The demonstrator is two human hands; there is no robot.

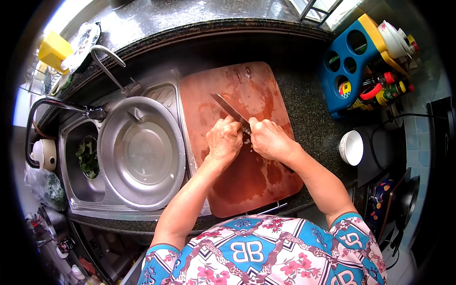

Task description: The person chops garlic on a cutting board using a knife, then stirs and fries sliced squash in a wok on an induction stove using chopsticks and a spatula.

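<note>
A knife (231, 109) lies across the middle of a wet reddish-brown cutting board (259, 175), its blade pointing to the upper left. My right hand (267, 137) is closed around the knife's handle end. Just left of it, my left hand (224, 138) has its fingers curled together beside the blade; what they hold, if anything, is hidden. Small pale chopped bits (246, 138) sit on the board between the two hands.
Left of the board, a large metal basin (142, 190) with water rests over the sink. Leafy greens (88, 156) are in the left sink bowl. A white bowl (351, 147) stands on the right counter, below a blue rack (332, 78) with bottles.
</note>
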